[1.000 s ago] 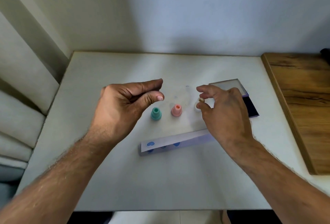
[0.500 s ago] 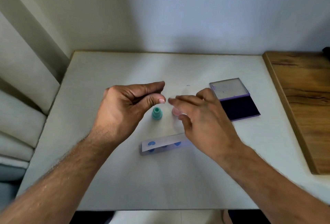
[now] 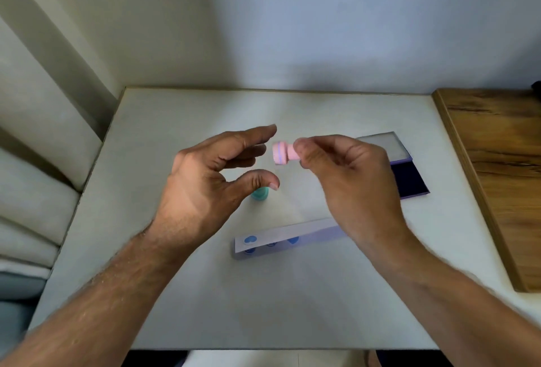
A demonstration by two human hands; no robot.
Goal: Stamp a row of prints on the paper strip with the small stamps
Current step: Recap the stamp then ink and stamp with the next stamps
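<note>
One pink stamp (image 3: 282, 156) pinched by right hand (image 3: 348, 179).

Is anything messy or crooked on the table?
A little. The paper strip lies slanted, its right end under the right hand, and some blue prints sit half off its near edge. The pink stamp is held sideways in the air. Nothing looks spilled or broken.

pink stamp (image 3: 282, 156) sideways, airborne | teal stamp (image 3: 260, 194) upright | paper strip (image 3: 288, 236) flat, blue prints
</note>
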